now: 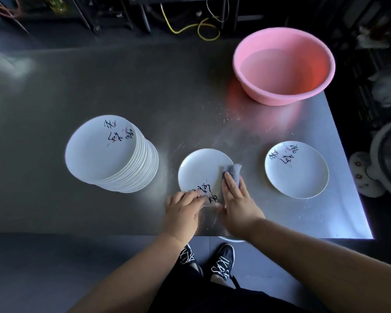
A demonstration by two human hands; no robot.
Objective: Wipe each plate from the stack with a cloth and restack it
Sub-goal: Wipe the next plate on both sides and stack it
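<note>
A tall stack of white plates [104, 152] with black brush writing stands at the left of the steel table. One white plate [199, 170] lies flat near the front edge, in the middle. My left hand [183, 211] pinches that plate's near rim. My right hand [236, 199] lies flat, fingers straight, pressing a grey cloth [233, 170] onto the plate's right side. A single white plate [297, 171] lies apart at the right.
A pink basin [283, 65] holding water sits at the back right of the steel table [145, 91]. The table's right edge runs just past the lone plate. Cables and dark clutter lie beyond the far edge. My shoes show below the front edge.
</note>
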